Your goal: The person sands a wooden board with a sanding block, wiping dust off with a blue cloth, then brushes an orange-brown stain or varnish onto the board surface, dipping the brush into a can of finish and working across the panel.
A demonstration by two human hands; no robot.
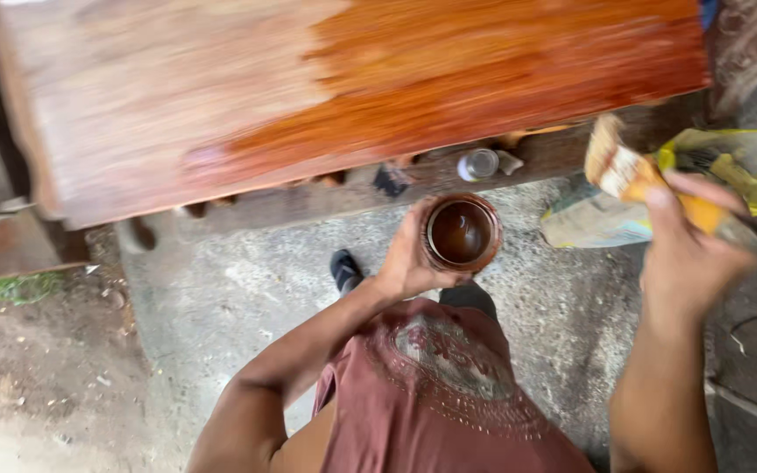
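My left hand [409, 263] grips a small round tin [461, 233] of dark brown stain, held open-topped in front of my chest. My right hand [689, 250] holds a flat paintbrush [637, 175] with an orange handle, bristles pointing up and left, off to the right of the tin. Above both lies a wide wooden board [335, 88]. Its right part is glossy reddish-orange with wet stain. Its left part is dull, pale brown bare wood.
Below the board runs a dark wooden rail [413, 180] with a small clear bottle [478, 164] on it. Crumpled yellow and white sacks [729, 162] lie on the concrete floor [238, 289] at right. My foot [344, 268] shows beneath the tin. Dirt ground lies at left.
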